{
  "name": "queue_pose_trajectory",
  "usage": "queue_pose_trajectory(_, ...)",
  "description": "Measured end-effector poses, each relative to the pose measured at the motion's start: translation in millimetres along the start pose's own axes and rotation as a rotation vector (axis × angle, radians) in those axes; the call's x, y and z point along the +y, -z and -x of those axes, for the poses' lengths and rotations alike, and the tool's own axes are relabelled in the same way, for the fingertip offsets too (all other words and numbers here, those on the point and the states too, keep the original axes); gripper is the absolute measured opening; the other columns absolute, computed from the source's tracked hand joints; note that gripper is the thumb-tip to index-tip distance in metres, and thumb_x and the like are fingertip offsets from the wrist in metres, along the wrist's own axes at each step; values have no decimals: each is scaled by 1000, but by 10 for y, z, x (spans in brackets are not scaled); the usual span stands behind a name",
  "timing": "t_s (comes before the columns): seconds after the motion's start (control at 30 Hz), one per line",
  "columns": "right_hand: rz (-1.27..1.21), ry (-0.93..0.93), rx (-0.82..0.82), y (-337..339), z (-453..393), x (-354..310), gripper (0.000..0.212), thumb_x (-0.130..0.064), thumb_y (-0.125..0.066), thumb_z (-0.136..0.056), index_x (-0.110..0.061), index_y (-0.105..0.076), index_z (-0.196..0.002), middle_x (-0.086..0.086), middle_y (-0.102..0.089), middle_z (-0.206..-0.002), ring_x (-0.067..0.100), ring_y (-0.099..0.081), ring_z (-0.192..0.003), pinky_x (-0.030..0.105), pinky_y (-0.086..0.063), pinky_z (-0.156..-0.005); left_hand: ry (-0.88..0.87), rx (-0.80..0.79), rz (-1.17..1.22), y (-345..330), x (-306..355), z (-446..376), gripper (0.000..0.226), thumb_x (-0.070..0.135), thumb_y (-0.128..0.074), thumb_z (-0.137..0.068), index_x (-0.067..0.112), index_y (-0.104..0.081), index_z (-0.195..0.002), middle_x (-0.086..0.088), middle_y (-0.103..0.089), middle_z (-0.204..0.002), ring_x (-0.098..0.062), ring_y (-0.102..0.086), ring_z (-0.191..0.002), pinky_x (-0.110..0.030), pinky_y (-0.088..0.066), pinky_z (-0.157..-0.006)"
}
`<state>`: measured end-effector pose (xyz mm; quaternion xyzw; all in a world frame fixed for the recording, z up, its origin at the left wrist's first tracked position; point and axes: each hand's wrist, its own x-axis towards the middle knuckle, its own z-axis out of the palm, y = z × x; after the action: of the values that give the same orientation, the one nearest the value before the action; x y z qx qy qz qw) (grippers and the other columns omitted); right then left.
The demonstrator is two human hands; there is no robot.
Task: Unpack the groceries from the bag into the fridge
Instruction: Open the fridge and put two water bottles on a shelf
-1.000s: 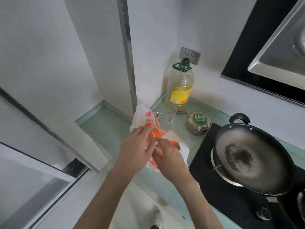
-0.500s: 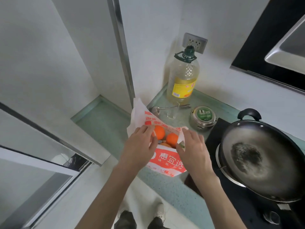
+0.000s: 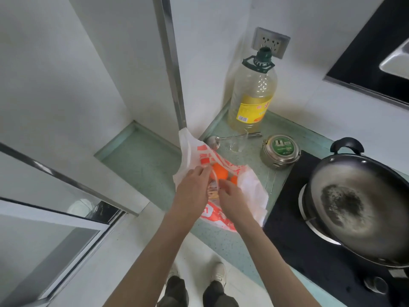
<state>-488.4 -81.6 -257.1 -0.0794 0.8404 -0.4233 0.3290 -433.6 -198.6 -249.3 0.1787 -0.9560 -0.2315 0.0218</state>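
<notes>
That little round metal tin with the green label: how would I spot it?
Start at the big black wok. Just left of it, on the green counter, sits the round steel tin. Unlike the tall yellow oil bottle behind, it is squat and green-lidded.

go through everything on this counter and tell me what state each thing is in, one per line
plastic bag: open, lying on the counter
oranges: inside the bag
left hand: at the bag's mouth
right hand: reaching into the bag
oil bottle: upright, capped, under half full
round tin: lid on
wok: empty, on the stove
glass: empty
</notes>
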Motion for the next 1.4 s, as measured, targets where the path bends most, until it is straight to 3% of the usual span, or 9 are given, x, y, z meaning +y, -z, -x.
queue_pose_trajectory(0.13,446,55,166,199,-86,252,28,-33,-43,-98,-26,-56,-122,0,-64,-121,26,-61,-106,47,-53,-90,53,-4,-133,-31,-116,69,36,11,-53,-100,18,-52,-135,0,-57,-125,-21,-55,-112,-27,-45,-77)
queue_pose_trajectory(0.23,681,67,222,425,-120,359,39,-47,-47,-95,-27,-54,-128,-1,-64,-125,24,-61,-109,47,-54,-92,84,21,-129,-39,-145,124,25,24,-46,-106,19,-53,-129,1,-59,-122,-18,-55,-107,-30,-54,-83)
queue_pose_trajectory(0.47,941,-9,181,764,-107,375,80,-70,-52,-89,-23,-35,-152,3,-55,-143,27,-56,-127,43,-49,-100,138,11,-62,-65,-238,181,47,41,-55,-101,21,-41,-141,3,-61,-120,-16,-61,-105,-32,-58,-83)
queue_pose_trajectory(0.77,623,339,-28,399,-318,15,25,-36,-56,-99,-26,-65,-120,-6,-66,-118,20,-63,-110,36,-50,-85,203,100,-96,0,-228,250,37,48,-65,-94,16,-57,-112,-1,-59,-109,-17,-60,-102,-28,-56,-83)
queue_pose_trajectory(0.97,681,296,30,-15,-834,-203,26,-40,-48,-105,-23,-66,-100,-4,-70,-97,15,-68,-88,30,-54,-78,190,105,-33,26,-157,239,35,38,-75,-90,11,-61,-107,-2,-54,-108,-19,-62,-97,-29,-56,-85)
queue_pose_trajectory(1.07,729,263,52,-68,-961,-252,26,-37,-52,-102,-20,-65,-116,1,-71,-110,20,-68,-95,29,-45,-71,186,128,-15,13,-118,238,34,36,-77,-89,12,-61,-107,-2,-55,-105,-19,-64,-94,-30,-57,-84)
queue_pose_trajectory(1.2,725,181,-15,-125,-1016,-250,37,-47,-54,-100,-19,-64,-122,4,-69,-118,26,-64,-109,33,-44,-81,203,161,19,-10,-98,270,30,37,-76,-89,13,-60,-100,0,-55,-98,-19,-62,-88,-32,-56,-79)
queue_pose_trajectory(1.3,654,163,24,-207,-1034,-199,40,-48,-62,-94,-21,-61,-122,5,-68,-122,31,-62,-117,50,-52,-99,242,181,44,-30,-99,278,28,36,-77,-88,13,-63,-97,1,-56,-96,-20,-60,-86,-32,-55,-77)
queue_pose_trajectory(1.4,569,165,21,-231,-1050,-134,29,-42,-64,-92,-19,-63,-108,8,-70,-109,32,-65,-109,50,-55,-94,279,219,90,-34,-70,275,26,34,-80,-86,12,-69,-95,2,-57,-93,-18,-59,-82,-28,-54,-77)
